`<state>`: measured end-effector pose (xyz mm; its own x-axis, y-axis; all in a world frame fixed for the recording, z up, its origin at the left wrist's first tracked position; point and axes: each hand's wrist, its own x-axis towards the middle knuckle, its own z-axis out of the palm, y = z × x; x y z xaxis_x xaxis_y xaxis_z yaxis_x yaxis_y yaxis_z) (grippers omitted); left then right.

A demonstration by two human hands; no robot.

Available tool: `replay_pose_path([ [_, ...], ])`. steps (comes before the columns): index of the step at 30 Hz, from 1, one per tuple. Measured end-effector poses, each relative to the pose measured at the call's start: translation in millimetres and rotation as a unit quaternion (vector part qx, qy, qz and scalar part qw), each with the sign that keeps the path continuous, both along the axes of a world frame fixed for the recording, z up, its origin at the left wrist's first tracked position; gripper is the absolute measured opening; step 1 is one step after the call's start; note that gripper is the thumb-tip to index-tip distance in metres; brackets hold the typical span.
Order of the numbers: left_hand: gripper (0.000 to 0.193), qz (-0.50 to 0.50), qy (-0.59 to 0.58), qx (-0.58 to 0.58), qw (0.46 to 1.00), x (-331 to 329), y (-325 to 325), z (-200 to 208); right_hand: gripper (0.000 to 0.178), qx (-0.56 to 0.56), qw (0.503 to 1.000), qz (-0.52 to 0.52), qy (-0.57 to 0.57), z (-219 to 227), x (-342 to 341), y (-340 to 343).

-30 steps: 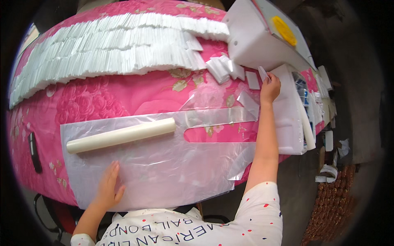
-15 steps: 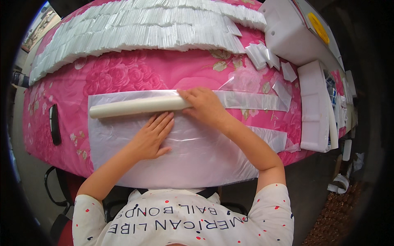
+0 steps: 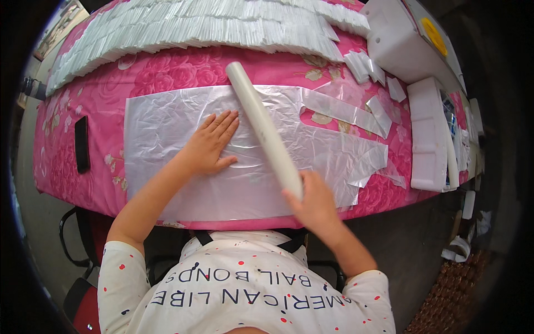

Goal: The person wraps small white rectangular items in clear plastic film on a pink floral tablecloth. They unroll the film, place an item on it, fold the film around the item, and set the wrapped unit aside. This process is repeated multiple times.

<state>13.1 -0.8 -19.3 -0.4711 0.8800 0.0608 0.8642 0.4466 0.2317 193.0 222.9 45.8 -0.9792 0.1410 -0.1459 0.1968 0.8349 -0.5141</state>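
A crinkled, translucent white plastic bag [image 3: 161,161] lies spread flat, its two handle strips pointing right. My left hand [image 3: 211,142] rests palm down on the bag, fingers stretched out and holding nothing. My right hand [image 3: 315,205] is wrapped round the near end of a long white cylindrical tube [image 3: 263,129]. The tube slants across the bag, its far end reaching past the bag's far edge to the left. Whether the tube touches the bag or hangs just above it, I cannot tell.
A pink floral cloth [image 3: 53,178] covers the table. Long rows of folded white plastic packets [image 3: 194,28] line the far side, with several loose packets [image 3: 364,67] at their right end. A black phone [image 3: 82,145] lies at left. A white foam box [image 3: 425,133] stands at right.
My right hand has swung the tube from lying crosswise near the bag's far edge to a slant, its grip now nearer and farther right. My left hand still lies flat on the bag.
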Motion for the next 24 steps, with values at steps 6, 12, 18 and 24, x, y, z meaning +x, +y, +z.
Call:
replay_pose_path([
  [6,0.080,-0.017,0.003,-0.018,1.000,-7.5,-8.0,1.4,0.059,-0.029,0.995,-0.018,-0.098,-13.6,22.8,-54.9],
  [12,0.080,-0.015,0.005,-0.021,1.000,-7.4,-6.0,4.4,0.066,0.087,0.988,0.062,0.115,-64.6,15.4,-8.2],
  [18,0.080,-0.008,0.006,-0.032,0.999,-4.8,-5.2,6.0,0.062,0.190,0.976,0.035,0.102,-71.2,37.8,148.9],
  [24,0.082,-0.008,-0.013,-0.047,0.999,-6.2,-7.5,5.0,0.053,0.422,0.870,-0.255,0.007,-32.4,70.5,226.1],
])
